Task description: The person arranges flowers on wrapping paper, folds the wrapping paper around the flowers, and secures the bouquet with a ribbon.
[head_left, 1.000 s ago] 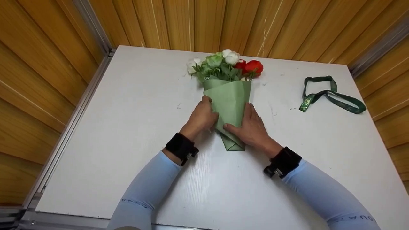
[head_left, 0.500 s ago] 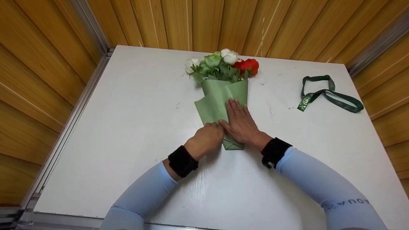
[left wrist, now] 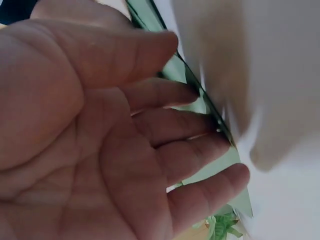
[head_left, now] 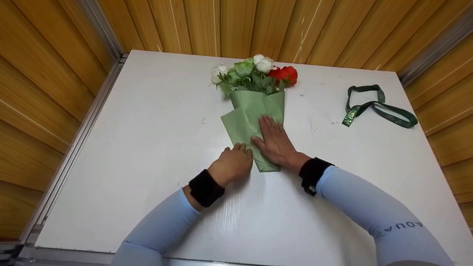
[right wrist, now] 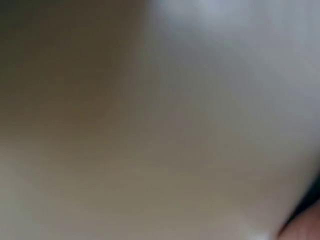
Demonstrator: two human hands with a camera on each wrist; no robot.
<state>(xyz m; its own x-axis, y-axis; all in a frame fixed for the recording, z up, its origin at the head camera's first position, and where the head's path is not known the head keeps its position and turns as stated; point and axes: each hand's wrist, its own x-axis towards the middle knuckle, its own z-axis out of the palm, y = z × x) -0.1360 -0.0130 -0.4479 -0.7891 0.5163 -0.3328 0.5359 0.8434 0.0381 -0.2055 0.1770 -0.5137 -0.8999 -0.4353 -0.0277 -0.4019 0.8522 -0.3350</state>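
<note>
A bouquet of white, pale green and red flowers [head_left: 255, 72] lies on the table, wrapped in green paper [head_left: 245, 123]. Flat on the wrap's lower right side, my right hand [head_left: 276, 146] presses with its fingers straight. At the lower left edge of the paper is my left hand [head_left: 233, 162], palm turned toward the wrap. In the left wrist view the fingers [left wrist: 185, 125] are lightly bent with their tips along the paper's edge, and the thumb [left wrist: 155, 52] stands apart from them. The right wrist view is mostly blurred.
A dark green ribbon [head_left: 393, 114] lies in loose loops at the right of the white table [head_left: 147, 129]. Wood-panelled walls [head_left: 236, 27] rise behind and at both sides. A metal rail [head_left: 74, 147] runs along the left edge.
The left hand has dropped from the wrap's upper left edge to its lower edge, and a paper flap now sticks out left. The right hand has moved from the wrap's side onto its front.
</note>
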